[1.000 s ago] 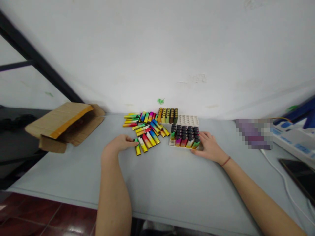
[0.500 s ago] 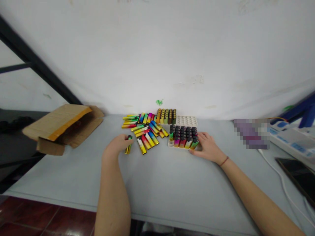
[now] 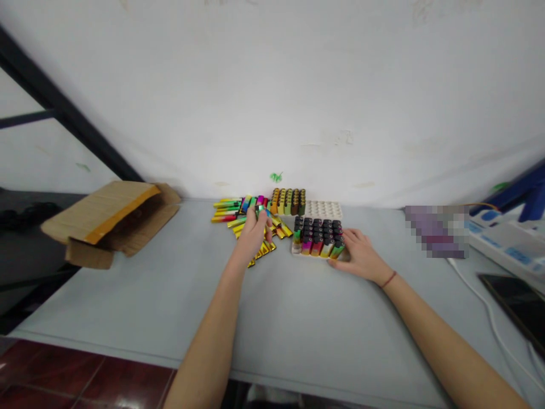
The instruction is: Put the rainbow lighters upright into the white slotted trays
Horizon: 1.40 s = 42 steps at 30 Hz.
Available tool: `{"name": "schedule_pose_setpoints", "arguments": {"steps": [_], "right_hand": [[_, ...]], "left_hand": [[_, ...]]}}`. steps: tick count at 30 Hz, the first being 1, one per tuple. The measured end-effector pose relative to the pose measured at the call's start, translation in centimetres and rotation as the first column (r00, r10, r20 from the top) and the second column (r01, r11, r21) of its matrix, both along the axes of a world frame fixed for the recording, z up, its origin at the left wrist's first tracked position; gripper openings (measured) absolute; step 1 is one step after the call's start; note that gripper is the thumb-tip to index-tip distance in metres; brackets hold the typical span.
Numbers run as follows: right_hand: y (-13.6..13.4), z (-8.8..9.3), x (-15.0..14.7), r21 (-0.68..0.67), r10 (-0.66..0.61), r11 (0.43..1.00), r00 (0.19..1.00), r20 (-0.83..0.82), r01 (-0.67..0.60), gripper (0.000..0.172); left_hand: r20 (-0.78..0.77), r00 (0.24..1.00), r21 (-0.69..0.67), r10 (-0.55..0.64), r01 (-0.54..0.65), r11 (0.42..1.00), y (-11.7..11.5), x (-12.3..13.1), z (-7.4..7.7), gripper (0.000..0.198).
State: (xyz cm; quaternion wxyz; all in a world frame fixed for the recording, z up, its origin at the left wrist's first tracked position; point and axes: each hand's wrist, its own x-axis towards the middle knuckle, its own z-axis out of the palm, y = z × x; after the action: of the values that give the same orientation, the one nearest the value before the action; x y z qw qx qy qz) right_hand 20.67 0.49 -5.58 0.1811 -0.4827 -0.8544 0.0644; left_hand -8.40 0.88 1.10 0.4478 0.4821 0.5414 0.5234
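Lighter in the left hand, pinched between closed-up fingers, most of it hidden from where I stand, only a greenish end showing above the grip. That hand hangs over the loose lighters, a shiny heap of yellow, red, green and blue lying this way and that on the grey table. Over to its right, the right hand is spread fairly wide, thumb at the near corner and fingers along the right end of the front tray, touching it. Black-topped lighters stand upright in rows there, pale sockets visible at the near left corner. Just behind, gold-ended lighters stand in a block beside a pale socketed tray, close to the wall. Farther out, a cardboard box lies left, and a phone right, near a white cable
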Motion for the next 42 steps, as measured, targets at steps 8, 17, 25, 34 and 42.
{"name": "schedule_pose_setpoints", "arguments": {"steps": [8, 17, 25, 34, 42], "right_hand": [[0.0, 0.1, 0.0, 0.006, 0.006, 1.0, 1.0, -0.002, -0.006, 0.069], [-0.1, 0.1, -0.1, 0.005, -0.003, 1.0, 1.0, -0.008, 0.003, 0.069], [-0.1, 0.3, -0.2, -0.005, -0.004, 1.0, 1.0, -0.001, 0.004, 0.067], [0.0, 0.2, -0.1, -0.015, -0.007, 1.0, 1.0, 0.008, 0.007, 0.068], [0.0, 0.2, -0.1, -0.016, -0.009, 1.0, 1.0, 0.016, 0.009, 0.07]], "left_hand": [[0.292, 0.952, -0.18, 0.097, -0.045, 0.983, 0.4, 2.4, -0.5, 0.05], [0.387, 0.911, -0.211, 0.145, -0.066, 0.975, 0.0, 2.6, -1.0, 0.049], [0.408, 0.891, -0.236, 0.199, -0.108, 0.966, -0.1, 2.8, -0.6, 0.046], [0.503, 0.825, -0.245, 0.258, -0.151, 0.958, -0.2, 2.7, -0.4, 0.047], [0.52, 0.812, -0.245, 0.265, -0.156, 0.957, -0.2, 3.1, -0.5, 0.047]]}}
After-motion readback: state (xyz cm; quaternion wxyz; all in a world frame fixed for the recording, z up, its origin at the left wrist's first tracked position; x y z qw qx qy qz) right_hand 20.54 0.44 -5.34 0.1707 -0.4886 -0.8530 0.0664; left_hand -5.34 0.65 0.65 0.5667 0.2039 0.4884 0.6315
